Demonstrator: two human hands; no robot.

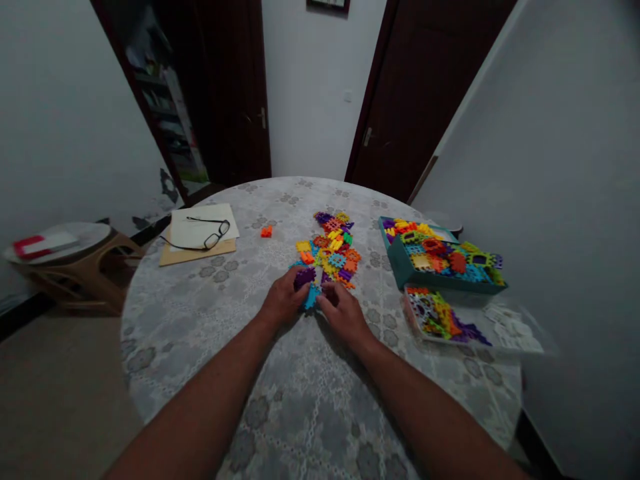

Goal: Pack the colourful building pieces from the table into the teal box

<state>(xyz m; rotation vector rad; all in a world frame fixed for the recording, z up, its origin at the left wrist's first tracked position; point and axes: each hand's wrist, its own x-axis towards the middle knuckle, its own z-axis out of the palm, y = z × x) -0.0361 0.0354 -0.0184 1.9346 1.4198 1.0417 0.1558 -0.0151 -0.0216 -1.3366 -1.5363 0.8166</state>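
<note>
Purple plastic shows first: one toothed purple piece (304, 276) sits in the left hand (284, 298), its fingers closed on it, with one blue piece (311, 297) just below, between the hands. Both forearms reach forward over the table (295, 407), slanting inward until the hands nearly meet. The right hand (344, 313) curls, thumb against the blue piece's edge; whether its fingers are clamped there, I can't tell. Just beyond lies one heap of coloured pieces (336, 248), too jumbled to count. I count one small orange cluster (267, 231) to the left, one pair of glasses (213, 241), and two filled containers on the right: one teal box (400, 263), one clear tray (411, 313).
</note>
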